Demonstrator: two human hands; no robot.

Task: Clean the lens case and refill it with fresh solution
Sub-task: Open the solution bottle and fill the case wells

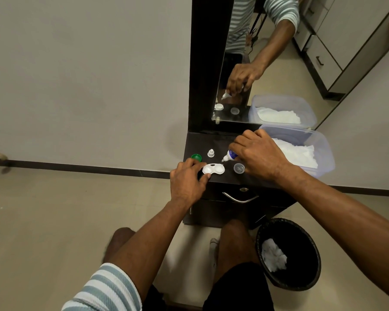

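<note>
Bin [288,254] with used tissue sits on the floor by my knee; up on the table [193,140] my left hand [186,182] pinches the case [213,169] at the front edge. Right hand [258,153] has its fingers wrapped round the bottle [230,154], nozzle tilted at the right well. Squeeze too hard and it'll probably flood over, or the tip touches the case.

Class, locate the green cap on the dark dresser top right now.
In the head view, the green cap sits at the dresser top's left edge, just behind the left hand and left of the small white bottle cap.
</note>
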